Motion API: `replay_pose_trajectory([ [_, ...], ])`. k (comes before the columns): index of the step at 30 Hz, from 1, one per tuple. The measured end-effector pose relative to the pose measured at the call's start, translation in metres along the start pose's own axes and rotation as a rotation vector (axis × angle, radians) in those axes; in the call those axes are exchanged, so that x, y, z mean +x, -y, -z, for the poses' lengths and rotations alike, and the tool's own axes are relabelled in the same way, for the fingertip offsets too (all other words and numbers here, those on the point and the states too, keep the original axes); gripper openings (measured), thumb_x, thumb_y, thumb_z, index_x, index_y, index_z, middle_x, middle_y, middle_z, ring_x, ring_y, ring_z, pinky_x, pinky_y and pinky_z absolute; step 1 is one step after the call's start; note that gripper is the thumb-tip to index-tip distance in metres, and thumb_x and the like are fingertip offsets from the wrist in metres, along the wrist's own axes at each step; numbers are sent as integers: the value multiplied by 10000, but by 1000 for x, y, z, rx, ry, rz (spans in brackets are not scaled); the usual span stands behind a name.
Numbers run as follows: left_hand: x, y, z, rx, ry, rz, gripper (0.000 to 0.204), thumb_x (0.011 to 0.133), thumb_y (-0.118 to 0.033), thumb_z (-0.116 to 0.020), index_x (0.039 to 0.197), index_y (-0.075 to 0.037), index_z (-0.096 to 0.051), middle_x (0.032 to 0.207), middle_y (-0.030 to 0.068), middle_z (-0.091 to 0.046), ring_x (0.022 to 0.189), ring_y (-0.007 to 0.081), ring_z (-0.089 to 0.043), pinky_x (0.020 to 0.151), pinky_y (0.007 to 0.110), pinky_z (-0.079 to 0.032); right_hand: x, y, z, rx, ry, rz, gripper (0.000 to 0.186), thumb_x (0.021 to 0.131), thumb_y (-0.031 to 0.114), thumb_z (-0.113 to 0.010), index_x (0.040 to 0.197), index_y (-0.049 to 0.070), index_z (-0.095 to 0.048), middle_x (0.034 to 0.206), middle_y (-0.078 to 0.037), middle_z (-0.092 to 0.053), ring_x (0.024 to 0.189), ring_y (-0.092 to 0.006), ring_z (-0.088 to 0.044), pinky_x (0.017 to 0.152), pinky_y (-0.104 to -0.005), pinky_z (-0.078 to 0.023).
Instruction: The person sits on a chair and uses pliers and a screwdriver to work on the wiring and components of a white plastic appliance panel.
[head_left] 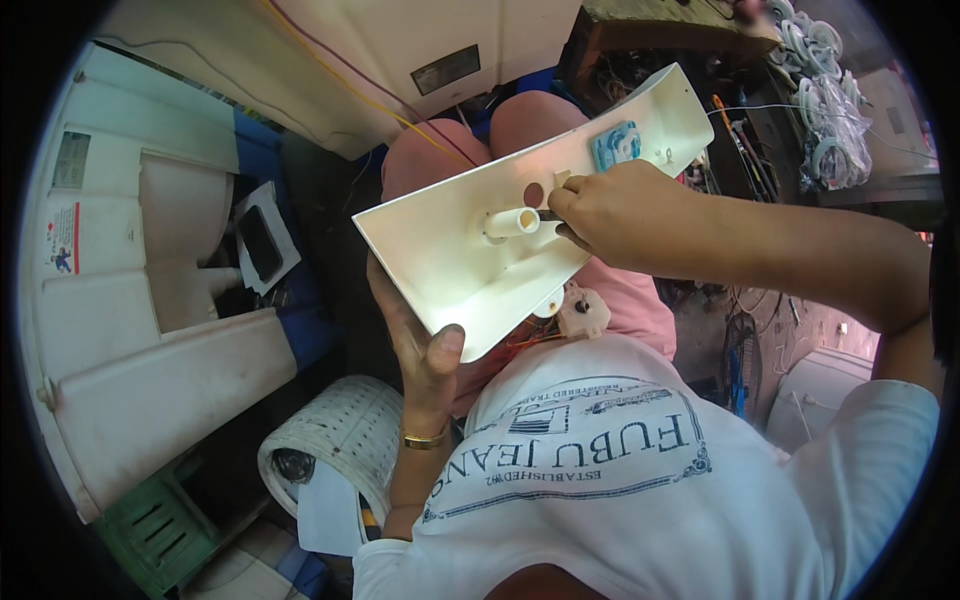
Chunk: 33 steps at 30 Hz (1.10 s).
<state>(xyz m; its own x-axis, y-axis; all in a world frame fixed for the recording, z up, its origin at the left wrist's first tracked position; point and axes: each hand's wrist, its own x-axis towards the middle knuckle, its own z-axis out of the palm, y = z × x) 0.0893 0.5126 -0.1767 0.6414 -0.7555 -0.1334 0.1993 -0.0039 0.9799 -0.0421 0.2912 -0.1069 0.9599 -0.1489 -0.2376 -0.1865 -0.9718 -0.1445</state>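
Note:
A long cream-white plastic panel, open like a trough, lies tilted across my lap. My left hand grips its near left corner, thumb over the edge and fingers underneath. Inside the panel, a short hollow post stands up beside a round hole. My right hand is closed just right of the post, fingers pinched together; a small dark bit shows at the fingertips, too hidden to name. A light-blue plastic piece sits farther right in the panel. Below it, a small white box-shaped part with wires rests against my shirt.
A large white appliance body stands ahead, yellow and dark red wires hanging over it. Another white body is at left, above a perforated white drum and green plastic stool. Bagged white parts hang at far right.

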Motion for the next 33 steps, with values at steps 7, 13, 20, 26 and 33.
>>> replay_pose_trajectory([
  [7,11,11,9,-17,-36,-83,1176,710,-613,-720,1547,10,-178,1483,184,-342,1405,301,-336,1143,434,-306,19,-10,12,430,180,-113,236,962,203,-581,1015,-2,-683,779,-160,-683,663,-313,-680,685,-427,-549],
  [13,11,32,25,-38,-3,-184,999,798,-544,-653,1529,1,-247,1434,186,-425,1314,297,-478,1086,412,-407,32,-21,25,1026,619,-508,338,986,291,-573,1076,-19,-674,754,-93,-660,624,-201,-644,597,-348,-528],
  [20,20,36,33,-263,-49,-23,852,891,-581,-571,1458,29,-392,1417,141,-516,1322,253,-491,1105,407,-380,5,-17,18,93,70,-78,270,908,252,-651,1077,42,-670,935,-121,-666,826,-249,-682,710,-379,-544],
  [26,20,34,31,-253,-29,-38,854,891,-580,-583,1458,29,-390,1414,129,-519,1318,241,-500,1104,393,-385,7,-4,-8,-141,-113,31,331,856,270,-701,1124,77,-670,1020,-105,-665,948,-331,-674,778,-411,-541],
  [33,17,37,32,-233,-52,-39,866,882,-597,-586,1454,26,-397,1412,130,-522,1317,245,-502,1102,391,-388,15,-3,-16,-221,-157,93,339,860,243,-681,1160,86,-682,1085,-106,-659,969,-325,-667,787,-428,-531],
])
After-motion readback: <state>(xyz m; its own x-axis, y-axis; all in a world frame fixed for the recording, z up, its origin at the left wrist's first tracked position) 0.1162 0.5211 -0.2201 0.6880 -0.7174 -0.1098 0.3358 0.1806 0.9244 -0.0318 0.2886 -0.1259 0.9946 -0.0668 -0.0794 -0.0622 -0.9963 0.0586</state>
